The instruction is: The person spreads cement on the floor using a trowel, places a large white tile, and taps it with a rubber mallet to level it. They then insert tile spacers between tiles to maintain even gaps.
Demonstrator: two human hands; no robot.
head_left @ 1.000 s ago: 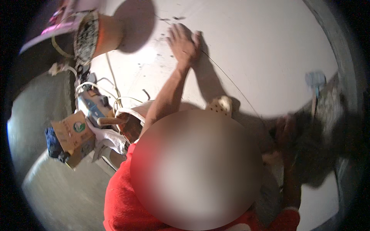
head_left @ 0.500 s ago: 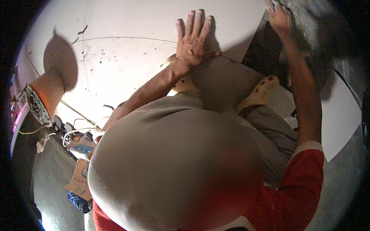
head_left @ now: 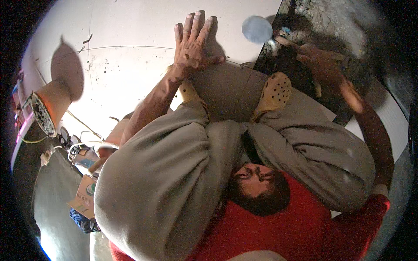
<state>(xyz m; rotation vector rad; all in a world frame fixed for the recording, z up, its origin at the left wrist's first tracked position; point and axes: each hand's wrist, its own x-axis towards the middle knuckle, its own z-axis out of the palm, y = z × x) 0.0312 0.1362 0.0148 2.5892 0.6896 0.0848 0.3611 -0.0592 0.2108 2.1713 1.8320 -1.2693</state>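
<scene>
My left hand (head_left: 190, 48) lies flat on a large white slab (head_left: 126, 26), fingers spread. Thin dark lines and dark specks mark the slab's surface. Over by the slab's right edge, my right hand (head_left: 320, 63) is blurred, its fingers around what looks like a dark tool (head_left: 285, 48). A round grey-blue disc (head_left: 257, 29) shows at the tool's far end, overlapping the slab's edge. Shadow and blur hide the tool's exact kind and most of the grip.
My yellow clogs (head_left: 277, 90) rest at the slab's near edge. An orange conical object (head_left: 53, 102) stands at left, with cables, an open cardboard box (head_left: 85, 195) and dark blue cloth (head_left: 80, 221) nearer. Rough ground (head_left: 322, 15) lies far right; a white sheet (head_left: 385, 113) is beside my right arm.
My right hand has come nearer and slightly left, and the round disc now shows beside it. My left hand stays flat on the slab. The whole view has shifted, showing more of my legs.
</scene>
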